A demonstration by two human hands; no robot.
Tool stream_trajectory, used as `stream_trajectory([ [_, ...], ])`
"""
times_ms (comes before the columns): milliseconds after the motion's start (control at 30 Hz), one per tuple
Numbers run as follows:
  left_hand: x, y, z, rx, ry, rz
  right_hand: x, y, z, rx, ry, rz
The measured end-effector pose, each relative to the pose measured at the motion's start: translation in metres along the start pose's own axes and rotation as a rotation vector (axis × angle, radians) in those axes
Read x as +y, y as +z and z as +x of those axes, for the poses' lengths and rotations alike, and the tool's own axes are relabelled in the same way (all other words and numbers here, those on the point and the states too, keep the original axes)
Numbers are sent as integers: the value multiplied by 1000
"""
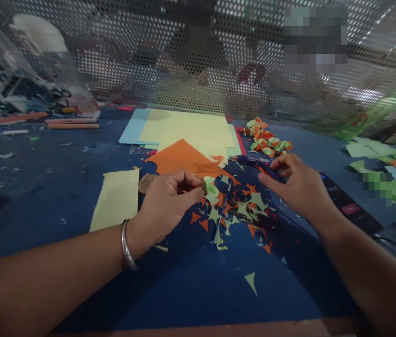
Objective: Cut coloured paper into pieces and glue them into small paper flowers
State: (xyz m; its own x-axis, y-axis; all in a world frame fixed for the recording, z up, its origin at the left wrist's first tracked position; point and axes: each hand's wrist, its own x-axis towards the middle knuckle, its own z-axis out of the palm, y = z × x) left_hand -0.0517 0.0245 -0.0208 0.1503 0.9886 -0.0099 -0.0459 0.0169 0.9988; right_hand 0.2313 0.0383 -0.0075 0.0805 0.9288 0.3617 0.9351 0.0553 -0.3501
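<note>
My left hand (169,199) pinches a small curled piece of light green paper (212,189) between thumb and fingertips, above a heap of paper scraps. Around the handle of a dark blue glue gun (250,161) are the thumb and fingers of my right hand (298,187). The gun's nozzle points left, and a small red light shows on its body. Below and between my hands lies a thin blue brush-like stick (221,213) on orange and green scraps (250,208). A brown round piece (145,184) shows partly behind my left hand.
Orange paper (180,157) and pale yellow sheets (187,126) lie ahead, with a yellow sheet (116,196) at left. Rolled paper flowers (268,140) are piled at the back right. A phone (350,203) with a cable lies by my right arm. Bottles stand near the perforated metal screen.
</note>
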Motion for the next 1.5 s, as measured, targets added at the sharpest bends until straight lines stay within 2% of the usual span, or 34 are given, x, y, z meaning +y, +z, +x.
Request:
stream_trajectory([
  [133, -2, -2, 3, 35, -7, -27, -8, -5, -6, 91, -97, 48],
  [233, -3, -1, 3, 18, -24, -125, -11, -6, -10, 159, -173, 56],
  [400, 2, 8, -7, -183, 10, -297, -16, -4, -15, 183, -208, 84],
  [500, 6, 16, -16, -290, -70, -363, -23, -4, -19, 175, -222, 98],
  [567, 7, 19, -20, -319, -134, -416, -27, -3, -22, 162, -238, 106],
  [633, 7, 21, -22, -297, -175, -470, -31, -1, -25, 152, -252, 112],
  [767, 5, 21, -21, -179, -242, -549, -34, 1, -27, 147, -275, 117],
  [1067, 2, 17, -14, 50, -301, -549, -35, 4, -27, 159, -274, 117],
  [1333, 0, 14, -13, 30, -317, -409, -33, -2, -28, 210, -248, 184],
  [1500, 4, 15, -17, 6, -135, -301, -33, -4, -28, 207, -233, 199],
])
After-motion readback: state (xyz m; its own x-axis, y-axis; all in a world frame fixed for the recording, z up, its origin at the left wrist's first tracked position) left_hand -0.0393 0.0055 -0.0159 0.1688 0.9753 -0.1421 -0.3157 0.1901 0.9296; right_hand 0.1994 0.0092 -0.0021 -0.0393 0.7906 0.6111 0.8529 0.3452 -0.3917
